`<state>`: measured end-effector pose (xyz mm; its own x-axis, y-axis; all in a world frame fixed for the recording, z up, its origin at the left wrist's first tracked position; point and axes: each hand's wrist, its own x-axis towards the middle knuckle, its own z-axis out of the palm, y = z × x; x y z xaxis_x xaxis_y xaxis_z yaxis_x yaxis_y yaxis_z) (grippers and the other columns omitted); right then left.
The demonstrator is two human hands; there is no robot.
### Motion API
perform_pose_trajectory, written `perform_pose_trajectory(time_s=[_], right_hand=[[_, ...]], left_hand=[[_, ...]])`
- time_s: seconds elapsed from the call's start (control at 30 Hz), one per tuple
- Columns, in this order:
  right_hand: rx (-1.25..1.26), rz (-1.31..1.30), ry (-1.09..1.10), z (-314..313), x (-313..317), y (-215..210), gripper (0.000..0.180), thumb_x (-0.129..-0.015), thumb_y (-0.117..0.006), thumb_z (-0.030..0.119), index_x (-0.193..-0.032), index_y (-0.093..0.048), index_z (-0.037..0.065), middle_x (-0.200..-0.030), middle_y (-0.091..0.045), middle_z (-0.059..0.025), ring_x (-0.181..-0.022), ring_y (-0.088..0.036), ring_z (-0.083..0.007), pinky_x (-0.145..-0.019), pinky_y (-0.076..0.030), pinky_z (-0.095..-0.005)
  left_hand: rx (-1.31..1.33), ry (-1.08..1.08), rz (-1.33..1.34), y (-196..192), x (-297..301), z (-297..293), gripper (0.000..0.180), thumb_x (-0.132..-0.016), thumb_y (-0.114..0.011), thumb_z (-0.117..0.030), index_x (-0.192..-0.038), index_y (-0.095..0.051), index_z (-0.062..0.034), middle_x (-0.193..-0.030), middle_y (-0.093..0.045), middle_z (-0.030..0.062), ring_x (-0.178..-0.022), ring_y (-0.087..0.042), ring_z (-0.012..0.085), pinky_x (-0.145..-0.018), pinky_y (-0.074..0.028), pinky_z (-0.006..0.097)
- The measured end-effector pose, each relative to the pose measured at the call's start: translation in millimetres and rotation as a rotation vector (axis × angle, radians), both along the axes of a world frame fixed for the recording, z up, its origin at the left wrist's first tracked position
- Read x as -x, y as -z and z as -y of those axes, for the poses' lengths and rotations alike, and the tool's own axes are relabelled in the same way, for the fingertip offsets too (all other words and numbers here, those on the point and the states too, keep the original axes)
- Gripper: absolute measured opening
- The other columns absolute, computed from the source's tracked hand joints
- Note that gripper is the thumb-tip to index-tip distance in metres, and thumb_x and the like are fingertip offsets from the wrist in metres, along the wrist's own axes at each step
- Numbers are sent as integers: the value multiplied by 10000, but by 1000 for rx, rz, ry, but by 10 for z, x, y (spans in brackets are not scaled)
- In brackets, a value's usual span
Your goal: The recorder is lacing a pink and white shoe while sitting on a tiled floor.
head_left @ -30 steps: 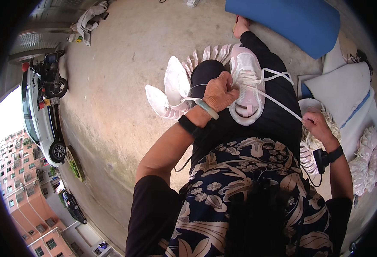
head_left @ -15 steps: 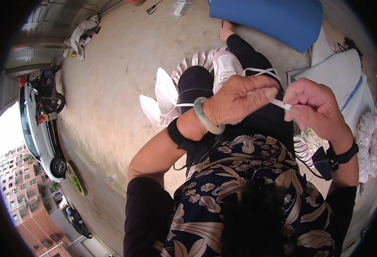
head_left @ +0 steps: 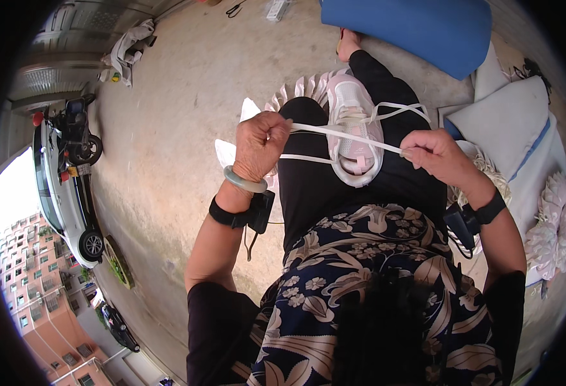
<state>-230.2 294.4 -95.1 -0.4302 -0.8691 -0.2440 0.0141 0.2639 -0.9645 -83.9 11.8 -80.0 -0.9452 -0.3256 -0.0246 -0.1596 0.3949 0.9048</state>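
Observation:
A pale pink and white shoe (head_left: 355,125) lies on my lap, over black trousers. White laces (head_left: 334,133) run from it out to both sides. My left hand (head_left: 259,143) is closed on the lace ends to the left of the shoe, with a pale green bangle and a black wristband on that wrist. My right hand (head_left: 438,156) pinches the other end of a lace to the right of the shoe. The lace is pulled taut between the two hands across the shoe's top.
Several more white shoes (head_left: 296,90) lie fanned on the concrete floor beyond my knee. A blue mat (head_left: 418,29) lies at the top, grey-white cushions (head_left: 508,122) and white bundles (head_left: 553,219) at right. A parked car (head_left: 61,174) and a crumpled cloth (head_left: 125,48) are at left.
My hands were close together over the shoe half a second ago. They have drawn apart, left hand going left and right hand right, stretching the lace tight.

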Motion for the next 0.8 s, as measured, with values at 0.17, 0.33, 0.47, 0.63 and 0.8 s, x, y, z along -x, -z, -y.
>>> perform_pose_trajectory(time_s=[0.17,0.33,0.47,0.63,0.8], right_hand=[[41,-95,-79,300,-113,183,122,-811,-562,93,-778,-598,-19,-559,-486,-3,-543,-428,-47,-503,-370,-230],[87,-127,-78,474,-207,229,130,-826,-576,87,-750,-572,-18,-575,-471,19,-535,-412,-43,-487,-359,-220],[21,-210,-56,464,-207,225,153,-786,-601,95,-693,-557,-19,-552,-498,-51,-515,-437,-79,-484,-379,-254],[10,-323,11,390,-188,367,144,-734,-640,90,-668,-557,-8,-540,-513,-114,-469,-472,-136,-470,-392,-288],[54,-292,-12,456,-156,514,126,-720,-642,71,-703,-535,5,-559,-543,-101,-473,-510,-185,-473,-398,-291]], left_hand=[[1150,49,-79,214,-61,-111,254,-590,-573,-39,-842,-601,-37,-970,-596,121,-889,-549,296,-800,-423,378],[-11,268,-24,355,148,-732,307,-792,-532,1,-1099,-540,1,-997,-600,135,-934,-569,193,-814,-437,277],[-237,299,128,461,248,-917,200,-887,-501,-75,-1066,-547,0,-821,-574,40,-730,-511,77,-672,-439,215],[-310,337,223,612,238,-858,138,-885,-527,-95,-960,-595,-2,-730,-554,-17,-669,-472,50,-623,-418,190],[-363,300,174,684,267,-788,64,-791,-602,-58,-824,-625,-8,-635,-584,76,-574,-521,97,-550,-433,253]])
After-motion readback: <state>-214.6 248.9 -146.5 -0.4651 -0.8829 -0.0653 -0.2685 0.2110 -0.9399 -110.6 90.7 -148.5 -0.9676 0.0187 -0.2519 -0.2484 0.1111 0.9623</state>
